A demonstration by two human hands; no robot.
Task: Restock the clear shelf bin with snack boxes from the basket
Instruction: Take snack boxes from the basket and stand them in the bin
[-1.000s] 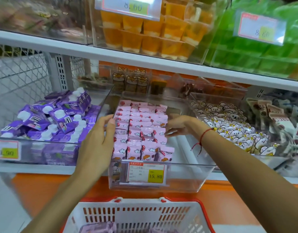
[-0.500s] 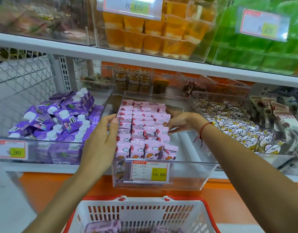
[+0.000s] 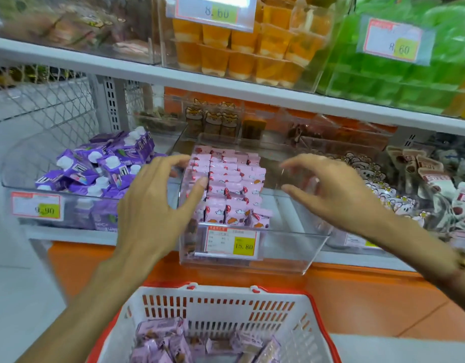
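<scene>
Now both hands hover with fingers spread, holding nothing: the left hand (image 3: 150, 205) at nine o'clock and the right hand (image 3: 331, 195) at three o'clock of the pink snack boxes (image 3: 231, 189). Those fill the clear plastic shelf bin (image 3: 291, 247); at six o'clock, the white, red-rimmed plastic basket (image 3: 226, 310) holds purple packets (image 3: 160, 339).

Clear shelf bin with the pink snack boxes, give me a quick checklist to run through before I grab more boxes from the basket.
1. Both hands free: ok. The left hand and right hand are spread open and hold nothing.
2. Room in the clear plastic shelf bin: ok. Its right side is bare beside the rows.
3. Pink snack boxes lined up: ok. They stand in neat rows against the left wall.
4. Stock left in the white and red plastic basket: ok. Pale purple packets lie at the bottom.
5. Those packets match the pink boxes: cannot tell, too blurred.
</scene>
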